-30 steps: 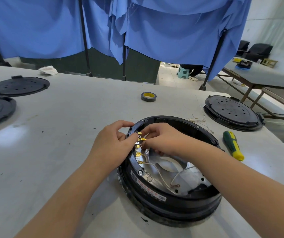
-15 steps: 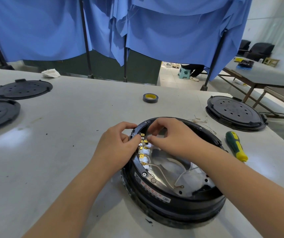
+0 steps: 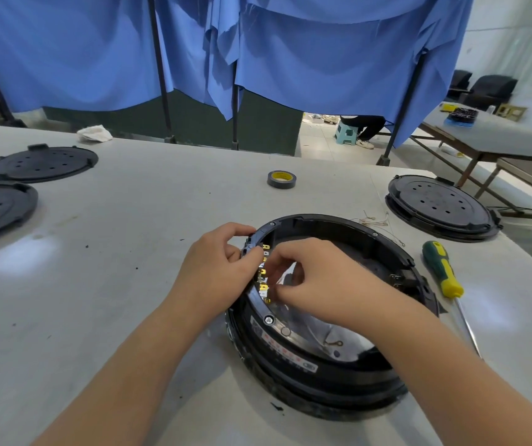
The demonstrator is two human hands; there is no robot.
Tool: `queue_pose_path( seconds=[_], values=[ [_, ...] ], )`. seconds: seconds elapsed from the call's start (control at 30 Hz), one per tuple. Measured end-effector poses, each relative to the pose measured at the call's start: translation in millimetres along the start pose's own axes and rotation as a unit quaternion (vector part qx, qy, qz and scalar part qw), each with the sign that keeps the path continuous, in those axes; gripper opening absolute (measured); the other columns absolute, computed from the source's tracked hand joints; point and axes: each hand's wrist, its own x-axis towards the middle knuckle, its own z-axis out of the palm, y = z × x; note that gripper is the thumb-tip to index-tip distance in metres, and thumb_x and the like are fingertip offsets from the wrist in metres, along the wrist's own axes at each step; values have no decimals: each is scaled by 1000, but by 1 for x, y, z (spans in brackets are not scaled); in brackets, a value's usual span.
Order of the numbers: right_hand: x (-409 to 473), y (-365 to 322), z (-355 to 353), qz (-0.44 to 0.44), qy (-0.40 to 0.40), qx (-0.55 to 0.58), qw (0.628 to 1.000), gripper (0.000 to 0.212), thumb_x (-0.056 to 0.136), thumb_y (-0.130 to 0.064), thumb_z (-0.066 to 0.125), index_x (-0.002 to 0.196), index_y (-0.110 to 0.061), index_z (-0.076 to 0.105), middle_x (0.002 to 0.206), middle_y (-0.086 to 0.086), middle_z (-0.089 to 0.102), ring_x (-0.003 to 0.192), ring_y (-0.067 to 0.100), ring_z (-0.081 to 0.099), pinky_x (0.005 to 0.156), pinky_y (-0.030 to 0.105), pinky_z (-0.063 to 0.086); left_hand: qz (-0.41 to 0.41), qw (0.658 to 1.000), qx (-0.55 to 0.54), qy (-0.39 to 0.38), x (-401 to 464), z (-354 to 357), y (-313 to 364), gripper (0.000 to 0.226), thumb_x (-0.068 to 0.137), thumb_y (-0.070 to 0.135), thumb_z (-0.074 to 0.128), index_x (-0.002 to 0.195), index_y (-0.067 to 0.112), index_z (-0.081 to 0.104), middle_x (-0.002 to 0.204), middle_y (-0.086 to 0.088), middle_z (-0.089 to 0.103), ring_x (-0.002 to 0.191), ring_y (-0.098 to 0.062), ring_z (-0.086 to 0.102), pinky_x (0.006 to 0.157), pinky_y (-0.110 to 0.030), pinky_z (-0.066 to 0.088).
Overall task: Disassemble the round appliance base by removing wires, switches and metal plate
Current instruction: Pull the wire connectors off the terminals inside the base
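Working on: the round appliance base (image 3: 322, 375), sitting on the grey table (image 3: 129, 252) right in front of the person, open side up.
Left hand: the left hand (image 3: 216, 272) curls over the base's left rim, fingers gripping the edge by the terminals.
Right hand: the right hand (image 3: 316, 284) reaches inside with fingertips pinched at the row of brass terminals (image 3: 264, 278); can't tell if it's a connector or a wire it has.
Done so far: guessing early-to-middle. Some loose wire scraps (image 3: 377, 220) lie behind the base.
Still left: metal plate (image 3: 332, 336) still seated, a white wire with a ring lug (image 3: 335, 344) still on it, the terminals still in.
Count: three separate black round covers, one tape roll (image 3: 281, 179), one green-and-yellow screwdriver (image 3: 443, 268).
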Motion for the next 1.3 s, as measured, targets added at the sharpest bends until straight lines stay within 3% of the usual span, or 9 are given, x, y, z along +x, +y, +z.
queue_pose_path(
  seconds=[0.1, 0.27, 0.5, 0.63, 0.73, 0.93, 1.13, 1.3],
  values=[
    [-1, -2, 4, -17, 6, -53, 998, 12, 82, -20, 58, 85, -32, 61, 79, -14, 65, 63, -1, 54, 58, 21, 41, 2, 1000, -1, 6, 1, 1, -2, 17, 85, 20, 65, 99, 29, 66, 41, 6, 38, 43, -11, 37, 52, -29, 40],
    [2, -6, 5, -30, -18, -127, 991, 8, 90, -22, 51, 85, -27, 54, 87, -5, 63, 76, 16, 59, 62, 31, 46, 4, 1000, -6, 7, 0, 2, -4, 18, 86, 20, 65, 103, 28, 66, 38, 8, 36, 42, -7, 36, 50, -23, 40],
    [9, -10, 8, -39, -26, -218, 975, 11, 95, -25, 48, 101, -25, 57, 97, 0, 63, 87, 24, 61, 62, 31, 38, 9, 1000, -10, 11, 0, 1, -2, 18, 87, 18, 63, 102, 27, 66, 39, 9, 35, 41, -7, 35, 48, -15, 39],
    [6, -11, 9, -28, -36, -258, 965, 14, 94, -19, 52, 107, -21, 56, 103, 2, 60, 88, 23, 58, 66, 32, 39, -2, 1000, -18, 1, -2, 1, 1, 20, 87, 18, 64, 104, 27, 67, 42, 7, 37, 46, -14, 41, 54, -43, 53],
    [3, -13, 9, -19, -41, -261, 964, 11, 92, -18, 52, 101, -18, 58, 102, 4, 62, 90, 25, 61, 69, 33, 46, -9, 1000, -23, 0, -2, 1, 2, 19, 87, 18, 64, 103, 28, 67, 45, 3, 38, 49, -16, 42, 59, -53, 55],
    [-5, -11, 7, -25, -13, -203, 979, 8, 95, -28, 45, 88, -26, 45, 98, 2, 61, 89, 24, 58, 69, 33, 45, -9, 1000, -27, -3, -1, 0, 1, 17, 86, 20, 65, 100, 29, 67, 49, -3, 41, 50, -19, 44, 60, -51, 55],
    [-11, -8, 5, -30, 53, -142, 988, 9, 91, -31, 51, 95, -25, 56, 99, -8, 56, 88, 14, 54, 76, 33, 45, -1, 1000, -27, 3, -1, 1, -2, 16, 86, 20, 65, 97, 30, 67, 46, 1, 39, 47, -15, 39, 54, -34, 43],
    [-15, -9, 4, -38, 37, -101, 993, 8, 86, -30, 54, 84, -24, 58, 90, -6, 57, 77, 10, 51, 72, 33, 46, -6, 999, -33, -3, -1, 1, -2, 16, 85, 21, 65, 97, 30, 67, 49, -4, 42, 49, -17, 43, 56, -43, 49]
  ],
)
